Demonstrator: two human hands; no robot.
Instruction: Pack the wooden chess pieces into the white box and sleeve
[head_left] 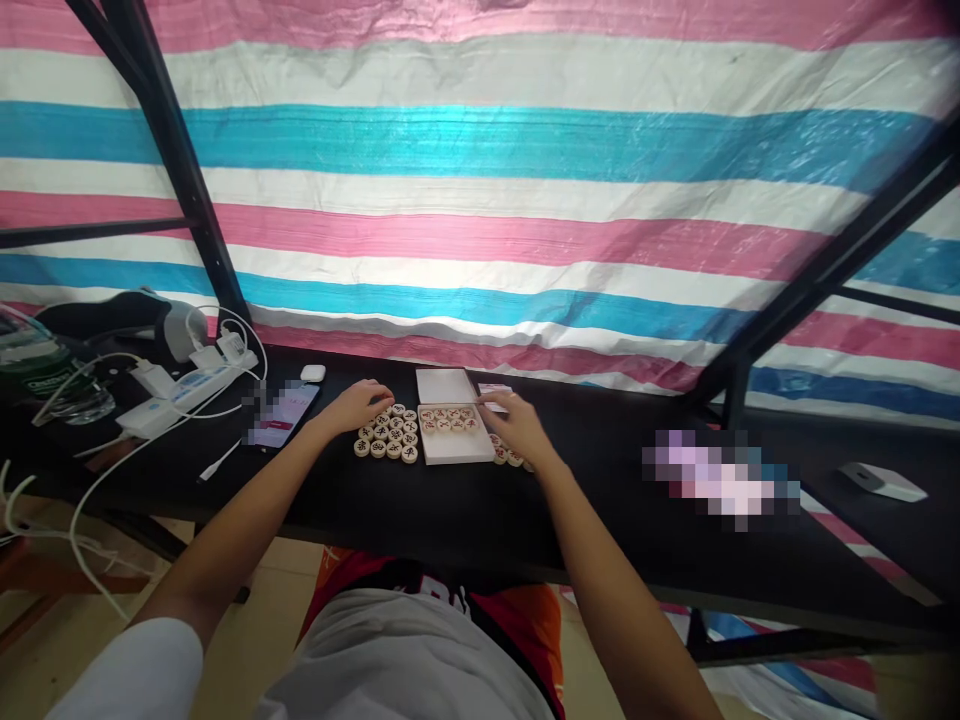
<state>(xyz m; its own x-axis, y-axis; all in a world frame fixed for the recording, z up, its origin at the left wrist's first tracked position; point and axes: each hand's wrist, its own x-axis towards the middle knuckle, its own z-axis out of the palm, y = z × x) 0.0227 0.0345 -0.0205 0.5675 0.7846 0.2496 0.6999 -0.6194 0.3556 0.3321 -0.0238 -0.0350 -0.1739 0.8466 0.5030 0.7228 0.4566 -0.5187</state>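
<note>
A shallow white box (454, 448) lies on the black table (465, 500), with one row of round wooden chess pieces (448, 421) inside it; its lid (444, 385) lies just behind. Several more pieces (390, 437) sit loose to the left of the box. My left hand (361, 404) rests over the back of that loose group, fingers curled down onto them. My right hand (514, 423) hovers at the box's right edge, fingers bent toward the row; a few pieces (511, 458) lie beneath it. What either hand holds is too small to see.
A phone (279, 414) lies left of the pieces, with a small white earbud case (313, 373) behind it. A white power strip (187, 390) with plugs and cables sits at the far left. A white device (881, 481) rests at the right. Black frame bars and a striped tarp stand behind.
</note>
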